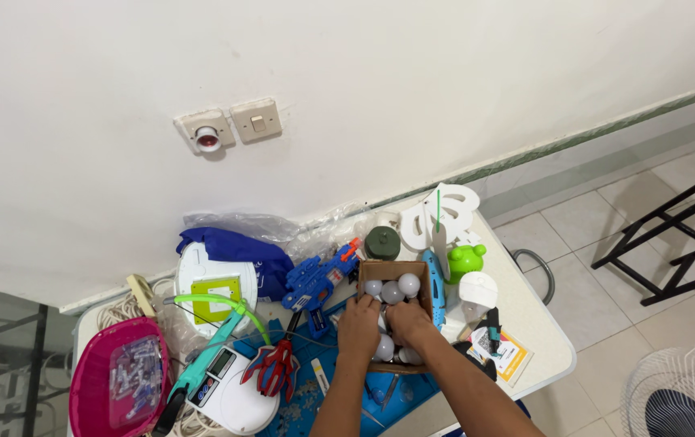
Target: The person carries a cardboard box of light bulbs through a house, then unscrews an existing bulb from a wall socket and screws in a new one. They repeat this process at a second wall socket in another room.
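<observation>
Landmark: cardboard box (394, 311) of white bulbs.
- Left hand (359, 327) and right hand (409, 321) cover box's near half; fingertips buried among bulbs, grip not readable.
- Bulbs (392, 290) under hands mostly hidden; count unclear.
- Both forearms cut off by bottom edge, below box.
- Pink basket (118, 387), far left of box, clipped by bottom edge; small pieces in clear bag inside too small to identify.
- White fan (682, 393), far right of box, cut by corner.

Home repair table (525, 291), bulbs (409, 284), toys
</observation>
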